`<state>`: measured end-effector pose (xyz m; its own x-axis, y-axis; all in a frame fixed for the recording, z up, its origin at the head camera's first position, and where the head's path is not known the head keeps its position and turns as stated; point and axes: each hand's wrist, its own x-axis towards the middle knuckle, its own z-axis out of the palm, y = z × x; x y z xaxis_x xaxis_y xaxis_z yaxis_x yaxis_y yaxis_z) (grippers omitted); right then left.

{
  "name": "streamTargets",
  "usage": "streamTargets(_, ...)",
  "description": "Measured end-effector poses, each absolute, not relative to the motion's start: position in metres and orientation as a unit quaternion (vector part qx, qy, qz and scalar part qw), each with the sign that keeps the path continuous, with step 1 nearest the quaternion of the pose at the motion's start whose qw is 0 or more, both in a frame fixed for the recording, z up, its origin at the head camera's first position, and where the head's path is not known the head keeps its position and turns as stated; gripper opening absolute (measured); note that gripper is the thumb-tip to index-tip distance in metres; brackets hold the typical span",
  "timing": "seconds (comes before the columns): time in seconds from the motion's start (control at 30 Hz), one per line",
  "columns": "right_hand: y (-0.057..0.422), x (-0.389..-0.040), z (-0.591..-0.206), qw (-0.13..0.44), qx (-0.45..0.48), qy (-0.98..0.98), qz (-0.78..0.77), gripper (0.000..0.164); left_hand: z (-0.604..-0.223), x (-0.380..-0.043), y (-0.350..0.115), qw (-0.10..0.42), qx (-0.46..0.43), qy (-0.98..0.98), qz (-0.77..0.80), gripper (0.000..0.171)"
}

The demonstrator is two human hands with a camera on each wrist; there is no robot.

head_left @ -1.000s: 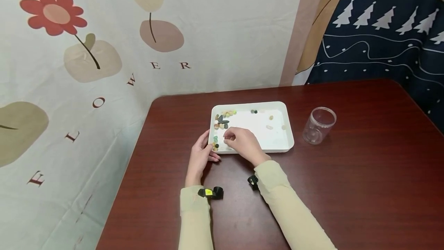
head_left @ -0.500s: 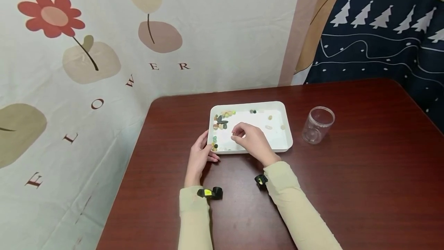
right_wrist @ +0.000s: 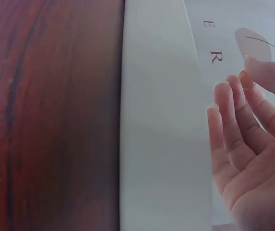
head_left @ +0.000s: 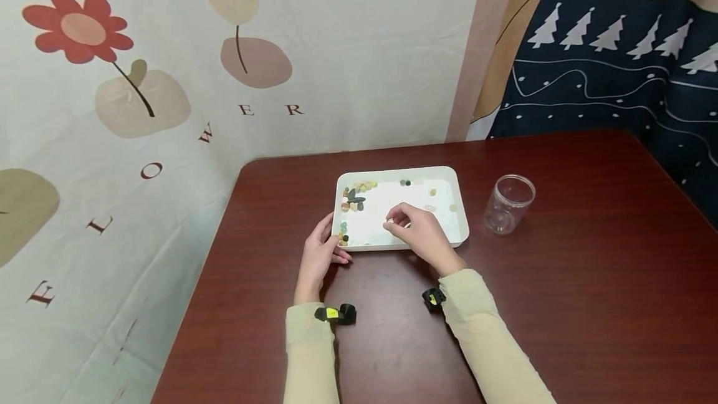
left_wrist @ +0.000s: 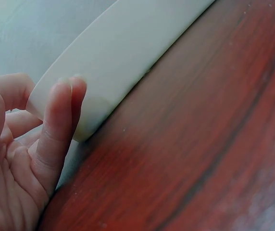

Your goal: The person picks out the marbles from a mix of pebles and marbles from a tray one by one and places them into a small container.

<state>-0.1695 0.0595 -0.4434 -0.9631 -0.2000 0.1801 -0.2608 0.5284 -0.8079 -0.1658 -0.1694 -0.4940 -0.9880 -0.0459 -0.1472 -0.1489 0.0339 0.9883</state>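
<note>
A small orange-brown pebble [right_wrist: 246, 80] is pinched between the thumb and forefinger of my right hand [head_left: 422, 231], which hovers over the middle of the white tray [head_left: 415, 247]. Its other fingers stretch out loosely in the right wrist view. My left hand [head_left: 316, 256] grips the tray's near left corner, thumb at the rim and fingers against the outer wall. Inside the tray, dark, white and brown pebbles [head_left: 353, 200] cluster at the left, with yellowish pebbles [head_left: 366, 186] behind them. Green, yellow and black pebbles [head_left: 344, 235] lie beside my left thumb.
A clear, lidless jar [head_left: 509, 204] stands upright on the brown table [head_left: 589, 254], right of the tray. Two dark pebbles [head_left: 405, 183] sit near the tray's back wall, and a few pale ones [head_left: 432, 192] at its right. A printed cloth [head_left: 359, 67] hangs behind the table.
My right hand has moved rightward from the tray's left front part to its middle, holding the pebble. The left hand stays on the tray corner. The head view has shifted slightly.
</note>
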Motion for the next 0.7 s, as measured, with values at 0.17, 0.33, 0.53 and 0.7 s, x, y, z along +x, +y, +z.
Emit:
streamTargets(0.17, 0.063, -0.168, -0.447, 0.037, 0.125, -0.871, 0.474, 0.011, -0.494, -0.166, -0.170, 0.041, -0.070, 0.718, 0.692, 0.056)
streamTargets(0.33, 0.066, -0.168, -0.449, 0.039, 0.120, -0.866, 0.485, 0.012, -0.495, -0.165, -0.170, 0.037, -0.072, 0.721, 0.688, 0.056)
streamTargets(0.53, 0.071, -0.167, -0.449, 0.037, 0.107, -0.864, 0.490, 0.012, -0.494, -0.165, -0.169, 0.039, -0.070, 0.720, 0.689, 0.057)
streamTargets(0.7, 0.078, -0.165, -0.442, 0.048, 0.100, -0.858, 0.502, 0.013, -0.493, -0.164, -0.170, 0.038, -0.068, 0.719, 0.690, 0.057)
